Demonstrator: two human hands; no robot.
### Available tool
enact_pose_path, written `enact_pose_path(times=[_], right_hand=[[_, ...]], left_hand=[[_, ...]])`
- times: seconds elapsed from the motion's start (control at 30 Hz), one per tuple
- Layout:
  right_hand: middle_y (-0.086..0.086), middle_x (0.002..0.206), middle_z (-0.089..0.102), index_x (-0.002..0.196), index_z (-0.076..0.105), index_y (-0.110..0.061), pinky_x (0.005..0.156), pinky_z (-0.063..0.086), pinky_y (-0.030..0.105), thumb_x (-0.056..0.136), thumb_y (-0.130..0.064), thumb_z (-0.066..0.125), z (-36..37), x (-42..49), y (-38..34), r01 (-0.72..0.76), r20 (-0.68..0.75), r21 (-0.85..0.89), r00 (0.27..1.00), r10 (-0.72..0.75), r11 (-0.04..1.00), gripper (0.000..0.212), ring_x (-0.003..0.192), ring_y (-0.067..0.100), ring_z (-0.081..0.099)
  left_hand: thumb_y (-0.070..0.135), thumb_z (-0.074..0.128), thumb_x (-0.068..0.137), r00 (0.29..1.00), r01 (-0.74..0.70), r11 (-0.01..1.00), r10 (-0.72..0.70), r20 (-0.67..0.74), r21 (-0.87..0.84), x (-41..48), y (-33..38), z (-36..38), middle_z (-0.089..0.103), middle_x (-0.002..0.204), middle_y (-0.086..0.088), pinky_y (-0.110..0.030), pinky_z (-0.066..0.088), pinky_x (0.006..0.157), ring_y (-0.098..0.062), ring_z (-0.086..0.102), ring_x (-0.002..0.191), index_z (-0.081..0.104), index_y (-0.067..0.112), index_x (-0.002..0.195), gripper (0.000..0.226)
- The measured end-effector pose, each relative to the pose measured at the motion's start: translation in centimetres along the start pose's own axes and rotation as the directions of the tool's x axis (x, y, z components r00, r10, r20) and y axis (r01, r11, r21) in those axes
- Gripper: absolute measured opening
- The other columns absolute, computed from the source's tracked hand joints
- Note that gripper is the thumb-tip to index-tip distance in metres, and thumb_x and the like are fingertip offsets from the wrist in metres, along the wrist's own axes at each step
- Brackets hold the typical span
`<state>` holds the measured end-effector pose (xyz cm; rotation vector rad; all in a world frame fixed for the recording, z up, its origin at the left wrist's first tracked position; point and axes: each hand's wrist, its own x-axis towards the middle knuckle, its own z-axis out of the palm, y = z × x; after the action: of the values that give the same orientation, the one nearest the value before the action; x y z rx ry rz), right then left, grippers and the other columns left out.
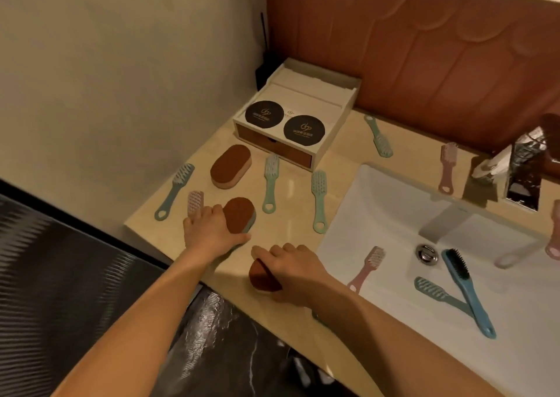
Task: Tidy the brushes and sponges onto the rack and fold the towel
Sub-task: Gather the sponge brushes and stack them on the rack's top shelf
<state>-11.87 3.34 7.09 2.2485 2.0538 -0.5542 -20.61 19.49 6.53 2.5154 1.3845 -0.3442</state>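
Blue brush [174,191]: far left of the counter [291,233], long axis running from bristles at the back to its loop at the front edge; untouched, left of the left hand.
Pink brush [195,202]: head shows just behind the left hand's knuckles; its handle is hidden under the hand, so whether it is held I cannot tell.
Left hand [210,233]: palm down, fingers spread and curled onto the near sponge's left end; touching, not yet lifted by the look of it.
Near sponge [239,219]: brown face up, long axis pointing away from the person, directly right of the left fingers.
Far sponge [231,166]: behind it, well clear of both hands, lying slantwise toward the box [333,103].
Green brushes [270,181]: two lie between the sponges and the sink [378,202], handles toward the person.
Right hand [291,268]: fingers closed over a third sponge [263,275] at the front edge; only its left end shows.
Sink brushes [366,268]: pink, green and dark blue lie in the basin, nearer the right hand.
Rack, towel: neither can be made out.
Judgement: each hand is on its nearest sponge; both likely lift together.
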Motion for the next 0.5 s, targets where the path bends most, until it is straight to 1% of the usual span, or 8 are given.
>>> enact_pose_path(times=[0.07, 0.13, 0.23, 0.3, 0.33, 0.4, 0.43, 0.5], right_hand=[[0.013, 0.124, 0.052, 0.139, 0.023, -0.021, 0.086, 0.045, 0.04, 0.083, -0.034, 0.067, 0.2, 0.2, 0.0, -0.014, -0.021, 0.006, 1.0, 0.014, 1.0, 0.072, 0.106, 0.031, 0.052], [0.012, 0.126, 0.051, 0.14, 0.022, -0.023, 0.087, 0.044, 0.04, 0.084, -0.036, 0.065, 0.2, 0.0, 0.3, -0.049, -0.045, 0.07, 0.998, 0.052, 0.996, 0.071, 0.108, 0.03, 0.051], [0.007, 0.131, 0.049, 0.142, 0.022, -0.027, 0.09, 0.046, 0.039, 0.084, -0.05, 0.057, -0.3, -0.6, 1.3, -0.151, -0.146, 0.269, 0.97, 0.195, 0.951, 0.071, 0.113, 0.027, 0.049], [0.004, 0.132, 0.05, 0.142, 0.025, -0.028, 0.09, 0.047, 0.038, 0.082, -0.055, 0.057, -1.1, -1.2, 1.9, -0.205, -0.217, 0.462, 0.917, 0.334, 0.863, 0.073, 0.115, 0.024, 0.05], [0.003, 0.133, 0.05, 0.143, 0.026, -0.027, 0.092, 0.047, 0.037, 0.081, -0.053, 0.06, -1.6, -1.5, 2.2, -0.212, -0.227, 0.579, 0.885, 0.406, 0.787, 0.075, 0.117, 0.023, 0.05], [0.001, 0.135, 0.049, 0.143, 0.029, -0.027, 0.097, 0.045, 0.036, 0.079, -0.043, 0.068, -2.7, -2.1, 2.8, -0.185, -0.196, 0.81, 0.809, 0.554, 0.556, 0.077, 0.119, 0.021, 0.049], [0.0, 0.132, 0.049, 0.142, 0.031, -0.027, 0.097, 0.045, 0.035, 0.079, -0.038, 0.07, -3.4, -2.5, 3.1, -0.153, -0.156, 0.896, 0.771, 0.618, 0.417, 0.075, 0.117, 0.02, 0.05], [-0.001, 0.124, 0.051, 0.137, 0.038, -0.029, 0.091, 0.048, 0.035, 0.082, -0.033, 0.068, -4.7, -3.4, 3.7, -0.067, -0.059, 0.986, 0.71, 0.702, 0.151, 0.063, 0.109, 0.018, 0.054]], left_hand=[[0.068, 0.062, 0.067, 1.0, 0.024, 1.0, -0.023, -0.019, 0.008, 0.2, 0.1, 0.2, 0.051, 0.129, -0.012, -0.042, 0.031, 0.097, -0.033, 0.042, 0.124, 0.046, 0.012, 0.122, 0.08], [0.067, 0.062, 0.068, 0.999, 0.025, 1.0, -0.024, -0.042, 0.004, 0.1, 0.2, 0.1, 0.055, 0.125, -0.011, -0.041, 0.031, 0.096, -0.033, 0.044, 0.121, 0.049, 0.013, 0.118, 0.076], [0.065, 0.064, 0.068, 0.999, 0.008, 0.998, -0.011, -0.045, -0.07, -0.1, 0.2, -0.2, 0.057, 0.121, -0.012, -0.041, 0.034, 0.094, -0.033, 0.047, 0.118, 0.05, 0.013, 0.115, 0.071], [0.058, 0.068, 0.069, 0.998, -0.012, 0.98, 0.001, -0.056, -0.201, -0.5, 0.5, -0.7, 0.058, 0.117, -0.014, -0.039, 0.039, 0.09, -0.033, 0.051, 0.113, 0.05, 0.01, 0.114, 0.068], [0.053, 0.07, 0.071, 0.998, -0.025, 0.958, 0.009, -0.055, -0.286, -0.8, 0.8, -1.1, 0.059, 0.116, -0.013, -0.037, 0.042, 0.085, -0.032, 0.053, 0.11, 0.049, 0.009, 0.115, 0.066], [0.043, 0.072, 0.075, 0.999, -0.043, 0.899, 0.038, -0.019, -0.437, -1.5, 1.9, -2.1, 0.056, 0.111, -0.006, -0.03, 0.038, 0.075, -0.028, 0.054, 0.105, 0.044, 0.007, 0.119, 0.063], [0.041, 0.071, 0.077, 0.998, -0.051, 0.867, 0.065, 0.012, -0.496, -1.9, 2.6, -2.7, 0.053, 0.107, -0.003, -0.028, 0.037, 0.073, -0.025, 0.053, 0.101, 0.043, 0.007, 0.121, 0.062], [0.041, 0.072, 0.077, 0.987, -0.079, 0.791, 0.145, 0.061, -0.606, -2.5, 4.1, -3.5, 0.054, 0.107, -0.001, -0.029, 0.041, 0.077, -0.019, 0.053, 0.097, 0.043, 0.01, 0.121, 0.062]])
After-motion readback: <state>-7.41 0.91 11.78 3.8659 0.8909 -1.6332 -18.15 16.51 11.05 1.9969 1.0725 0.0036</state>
